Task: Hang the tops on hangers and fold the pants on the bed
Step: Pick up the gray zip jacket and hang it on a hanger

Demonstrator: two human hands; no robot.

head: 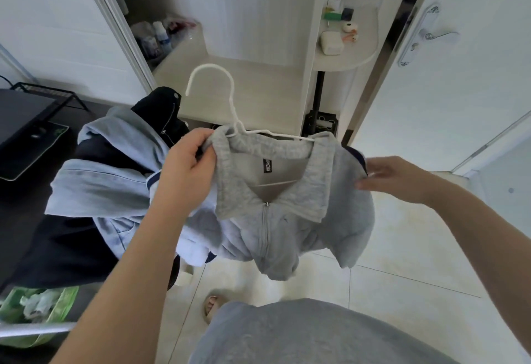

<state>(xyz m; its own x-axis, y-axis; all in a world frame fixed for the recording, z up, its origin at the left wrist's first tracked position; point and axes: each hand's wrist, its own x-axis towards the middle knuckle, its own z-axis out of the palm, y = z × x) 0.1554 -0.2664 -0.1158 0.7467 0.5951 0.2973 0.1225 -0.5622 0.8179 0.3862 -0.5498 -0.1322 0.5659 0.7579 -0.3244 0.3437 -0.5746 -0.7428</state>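
Note:
A grey collared zip top (290, 220) hangs in the air on a white wire hanger (227, 99), whose hook rises above the collar. My left hand (189, 165) pinches the left side of the collar where it meets the hanger. With straight fingers, my right hand (388, 175) touches the top's right shoulder. Behind my left arm lies a heap of light blue clothes (109, 182) with a dark garment (163, 110) on it.
An open wardrobe with a pale shelf (244, 87) stands straight ahead. A rounded side shelf (350, 47) carries small items. A white door (459, 76) is at the right. At the left sits a dark desk (26, 122), and a green bag (37, 309) lies at the lower left.

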